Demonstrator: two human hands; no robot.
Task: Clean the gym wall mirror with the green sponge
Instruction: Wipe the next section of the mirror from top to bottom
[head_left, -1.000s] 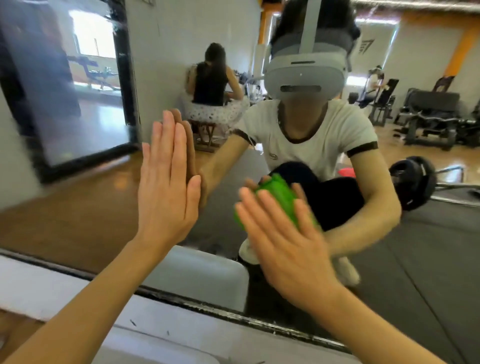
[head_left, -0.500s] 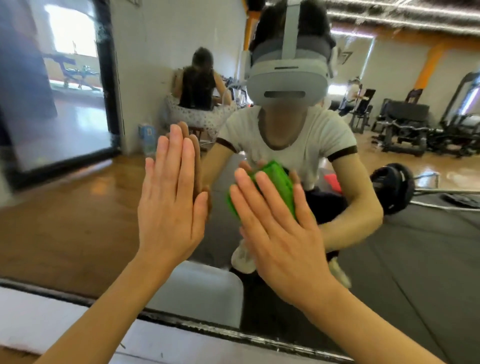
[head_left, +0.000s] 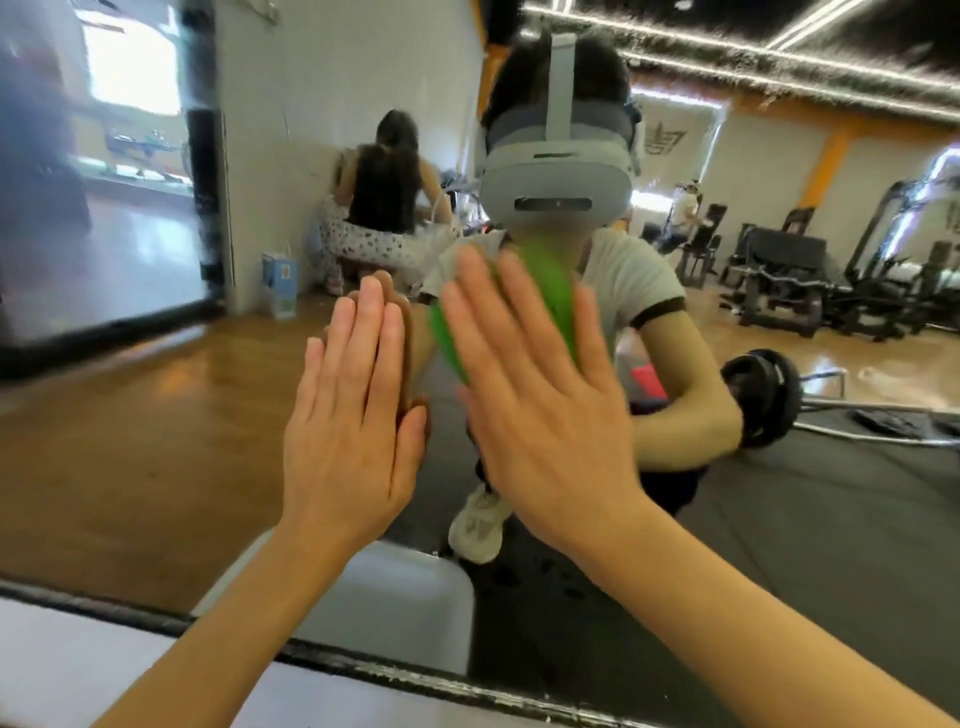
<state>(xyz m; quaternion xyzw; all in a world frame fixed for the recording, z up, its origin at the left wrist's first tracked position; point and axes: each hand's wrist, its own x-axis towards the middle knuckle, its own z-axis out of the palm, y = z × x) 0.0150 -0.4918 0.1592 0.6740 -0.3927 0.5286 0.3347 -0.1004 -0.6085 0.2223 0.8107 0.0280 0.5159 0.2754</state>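
Green sponge (head_left: 545, 306), blurred, sits flat against the mirror glass (head_left: 156, 441) under the right hand (head_left: 540, 415). Head view, the only one: right hand flat, fingers straight and slightly spread, palm and fingers pressing the sponge onto the glass; green shows above and between the fingers and at the hand's left edge. The sponge lies in the middle of the view, over the reflected person's chest.

Left hand (head_left: 348, 415) just left of the right one, close beside it, whether touching cannot be told. Fingers straight and pressed together, pointing up, palm laid flat on the glass; its reflection meets it fingertip to fingertip. It holds nothing.

Both forearms rise from the near bottom edge. A dark frame strip (head_left: 415, 680) runs along the mirror's lower edge, with a pale ledge (head_left: 78, 670) nearer than it.

Reflected in the glass: the person crouching, wearing a grey headset (head_left: 556, 176) and a white shirt; wooden floor at left, dark mat at right; a barbell (head_left: 763, 395) lying on the floor at right; gym machines (head_left: 810, 280) far right; a seated person (head_left: 384, 208) with back turned, far left of centre.
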